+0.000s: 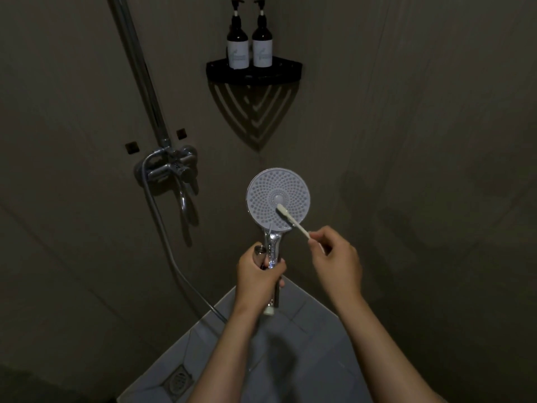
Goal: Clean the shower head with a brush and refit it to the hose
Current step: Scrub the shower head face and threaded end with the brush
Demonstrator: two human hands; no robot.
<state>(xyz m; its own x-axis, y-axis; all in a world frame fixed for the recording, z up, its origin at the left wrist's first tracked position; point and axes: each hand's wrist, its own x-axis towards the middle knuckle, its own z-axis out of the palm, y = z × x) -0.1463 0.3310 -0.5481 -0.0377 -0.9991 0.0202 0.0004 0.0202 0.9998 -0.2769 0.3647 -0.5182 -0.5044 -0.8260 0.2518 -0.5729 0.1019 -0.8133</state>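
The round shower head (266, 196) faces me, its pale nozzle plate full of small holes, with a chrome handle below it. My left hand (255, 274) grips that handle and also holds the metal end of the hose (259, 250) beside it. The white threaded end of the handle sticks out under my fist. My right hand (334, 257) pinches a thin white brush (290, 219) by its handle. The brush's bristle end rests on the nozzle plate just below the centre.
The grey hose (162, 228) runs from the chrome mixer tap (171, 167) on the left wall down toward my left hand. A riser pipe (139, 71) climbs above the tap. Two dark pump bottles (250, 39) stand on a black corner shelf (252, 72). A floor drain (178, 379) lies at lower left.
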